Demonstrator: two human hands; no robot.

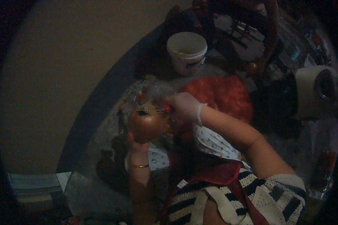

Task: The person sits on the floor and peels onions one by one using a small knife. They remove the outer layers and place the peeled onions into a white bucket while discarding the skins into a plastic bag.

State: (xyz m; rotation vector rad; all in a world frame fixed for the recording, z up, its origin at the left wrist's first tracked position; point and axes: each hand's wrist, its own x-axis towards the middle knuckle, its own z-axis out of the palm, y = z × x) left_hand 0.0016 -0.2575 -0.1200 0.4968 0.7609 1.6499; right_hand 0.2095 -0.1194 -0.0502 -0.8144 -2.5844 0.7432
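A large brown onion [148, 126], its root tuft facing up and a dark spot near the top, rests in my left hand [138, 144], which grips it from below. My right hand [183, 105], in a translucent glove, is closed around a small tool with a red part [166, 108] at the onion's upper right edge; the blade is hard to make out. Behind the onion lies a heap of loose peelings [143, 94], partly on clear plastic. A red mesh sack [222, 95] sits just beyond my right hand.
A white plastic bucket [186, 50] stands beyond the peelings. A plain wall [59, 70] rises at the left. At the right are a cream-coloured appliance or container [307, 92] and dim clutter. A dark chair-like frame [270, 33] is at the top right.
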